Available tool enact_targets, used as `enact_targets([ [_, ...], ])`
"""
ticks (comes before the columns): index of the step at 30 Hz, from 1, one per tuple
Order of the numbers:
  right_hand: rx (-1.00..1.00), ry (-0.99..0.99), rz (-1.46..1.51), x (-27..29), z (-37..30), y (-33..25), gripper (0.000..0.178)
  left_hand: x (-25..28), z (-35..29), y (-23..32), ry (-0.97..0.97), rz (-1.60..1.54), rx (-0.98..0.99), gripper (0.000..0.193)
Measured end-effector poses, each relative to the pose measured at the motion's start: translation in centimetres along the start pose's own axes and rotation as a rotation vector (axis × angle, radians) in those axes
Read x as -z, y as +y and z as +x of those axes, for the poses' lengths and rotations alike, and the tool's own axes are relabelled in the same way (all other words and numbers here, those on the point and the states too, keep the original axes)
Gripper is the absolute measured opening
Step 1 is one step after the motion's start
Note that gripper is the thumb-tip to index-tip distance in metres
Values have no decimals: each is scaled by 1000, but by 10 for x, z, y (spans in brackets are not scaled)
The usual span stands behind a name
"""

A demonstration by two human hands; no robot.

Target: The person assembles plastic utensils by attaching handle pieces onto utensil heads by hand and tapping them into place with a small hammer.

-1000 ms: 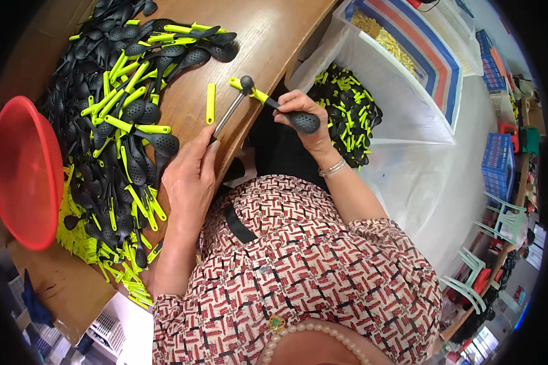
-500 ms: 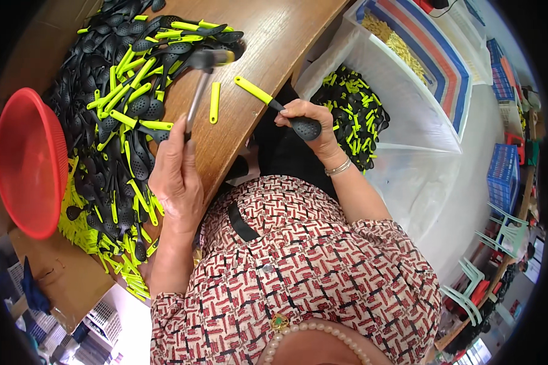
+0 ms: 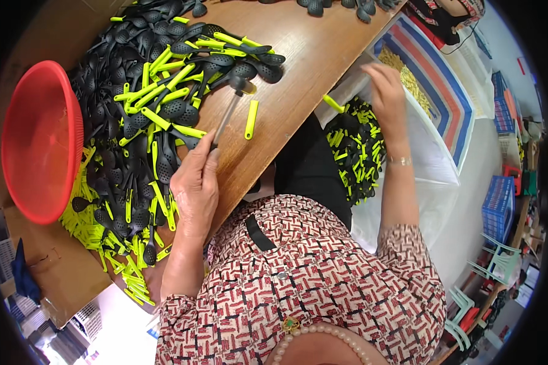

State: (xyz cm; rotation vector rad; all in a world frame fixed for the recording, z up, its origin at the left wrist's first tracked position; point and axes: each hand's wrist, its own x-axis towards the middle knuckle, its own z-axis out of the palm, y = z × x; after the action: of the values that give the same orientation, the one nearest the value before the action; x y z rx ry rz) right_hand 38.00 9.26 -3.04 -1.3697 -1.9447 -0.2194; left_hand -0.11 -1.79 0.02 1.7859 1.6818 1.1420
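My left hand (image 3: 195, 182) rests on the wooden table (image 3: 298, 55) and grips the thin shaft of a small hammer (image 3: 228, 112). The hammer's dark head lies by a loose lime-green handle (image 3: 249, 118). To the left spreads a heap of black slotted spoons with green handles (image 3: 152, 109). My right hand (image 3: 386, 85) hovers with fingers apart and nothing in it above a clear bin of assembled spoons (image 3: 356, 146) beside my lap. One green-handled spoon (image 3: 333, 103) sticks up at the bin's near edge.
A red plastic basin (image 3: 39, 140) stands at the table's left end, with loose green handles (image 3: 85, 213) piled below it. A white tub with yellow pieces (image 3: 408, 76) sits right of the table. Blue crates (image 3: 499, 207) and pale chairs stand on the floor farther right.
My right hand held a spoon at the table edge; now it has swung right over the bin, and the spoon has left it. My left hand has brought the hammer down flat.
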Motion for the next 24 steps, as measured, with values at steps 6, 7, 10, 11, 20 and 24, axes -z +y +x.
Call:
enact_targets([
  [6, 58, -587, 20, -141, 144, -58, 26, -7, -3, 12, -38, -2, -115, 32],
  [7, -132, -731, 47, -150, 161, -78, 27, -6, -5, 11, -49, 13, -97, 33],
  [10, -196, -766, 220, -169, 184, -84, 31, -5, -9, 10, -71, 19, -87, 33],
  [11, -193, -762, 218, -173, 188, -80, 31, -5, -9, 9, -56, 19, -113, 33],
  [20, -358, -810, 53, -129, 187, -67, 29, -8, -10, 12, -64, -38, -98, 32],
  [24, -244, -852, -156, -97, 179, -41, 28, -6, -10, 8, -57, -51, -63, 31],
])
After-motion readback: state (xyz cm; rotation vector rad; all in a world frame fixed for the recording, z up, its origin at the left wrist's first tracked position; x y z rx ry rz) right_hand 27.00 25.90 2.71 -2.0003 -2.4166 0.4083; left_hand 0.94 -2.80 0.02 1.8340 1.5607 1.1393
